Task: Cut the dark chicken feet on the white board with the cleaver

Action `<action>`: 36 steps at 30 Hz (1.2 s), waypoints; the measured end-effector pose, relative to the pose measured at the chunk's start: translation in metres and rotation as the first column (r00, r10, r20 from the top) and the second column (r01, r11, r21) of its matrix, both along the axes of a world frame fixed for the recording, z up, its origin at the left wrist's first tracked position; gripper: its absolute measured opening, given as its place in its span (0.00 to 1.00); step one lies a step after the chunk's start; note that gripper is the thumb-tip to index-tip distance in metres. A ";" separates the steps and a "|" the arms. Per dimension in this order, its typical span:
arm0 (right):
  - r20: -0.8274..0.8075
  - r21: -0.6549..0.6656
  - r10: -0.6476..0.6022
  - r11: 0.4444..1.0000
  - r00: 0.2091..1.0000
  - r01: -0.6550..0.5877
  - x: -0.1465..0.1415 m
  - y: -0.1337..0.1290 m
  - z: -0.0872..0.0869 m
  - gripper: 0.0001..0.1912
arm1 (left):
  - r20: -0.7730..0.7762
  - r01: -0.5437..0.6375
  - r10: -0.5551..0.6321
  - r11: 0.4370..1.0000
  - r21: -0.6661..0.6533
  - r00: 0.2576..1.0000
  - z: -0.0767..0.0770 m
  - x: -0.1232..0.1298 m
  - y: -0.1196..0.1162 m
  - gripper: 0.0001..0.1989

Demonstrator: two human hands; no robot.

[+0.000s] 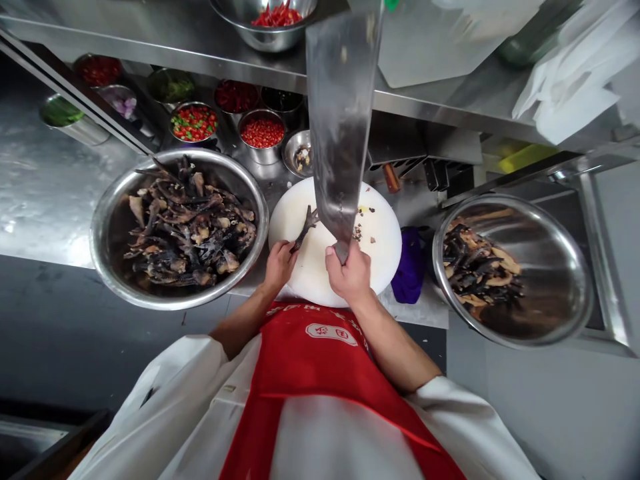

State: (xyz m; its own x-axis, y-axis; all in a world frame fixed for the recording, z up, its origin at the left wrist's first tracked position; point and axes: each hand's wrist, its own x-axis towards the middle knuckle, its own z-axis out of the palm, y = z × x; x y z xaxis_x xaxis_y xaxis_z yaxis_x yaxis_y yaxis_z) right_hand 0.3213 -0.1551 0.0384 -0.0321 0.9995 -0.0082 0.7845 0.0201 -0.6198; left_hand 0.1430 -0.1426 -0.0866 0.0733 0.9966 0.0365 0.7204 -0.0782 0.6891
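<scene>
Toward the left edge of the white cutting board [315, 263], the left hand [279, 268] grasps one end of a dark clawed foot [304, 231]; the right hand [351, 273] clenches a raised cleaver [343, 120]. Were the foot to roll, a stroke might stray onto the left hand.

Cleaver handle [342, 251] mostly hidden in right fingers [357, 261], chili bowl [274, 41] cropped above

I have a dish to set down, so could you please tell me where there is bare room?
The steel counter looks bare left of the fuller bowl of chicken feet, near the greens container. Behind that bowl, chili pots crowd together; scraps dot the right half of the chopping board.
</scene>
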 end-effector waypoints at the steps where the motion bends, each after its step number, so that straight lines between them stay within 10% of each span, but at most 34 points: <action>1: 0.042 -0.050 0.026 0.998 0.999 -0.024 -0.001 0.003 -0.008 0.21 | 0.003 0.000 0.000 1.000 0.004 1.000 -0.001 0.000 0.000 0.14; 7: 0.200 -0.372 0.221 0.918 0.955 -0.134 -0.004 0.018 -0.050 0.15 | 0.012 0.008 -0.008 0.999 0.045 1.000 -0.007 0.002 -0.001 0.13; 17: 0.024 -0.016 0.065 0.998 0.998 -0.065 0.003 0.016 0.014 0.21 | 0.002 0.012 -0.012 0.998 0.058 1.000 -0.002 0.001 -0.001 0.14; 27: 0.252 -0.449 0.268 0.884 0.930 -0.133 -0.004 0.019 -0.045 0.14 | -0.021 0.020 -0.016 0.982 0.190 1.000 -0.009 0.003 -0.001 0.11; 36: -0.114 -0.348 -0.031 0.937 0.993 -0.011 0.033 -0.040 -0.033 0.14 | -0.220 0.069 -0.078 0.996 -0.048 0.972 0.021 0.020 0.043 0.19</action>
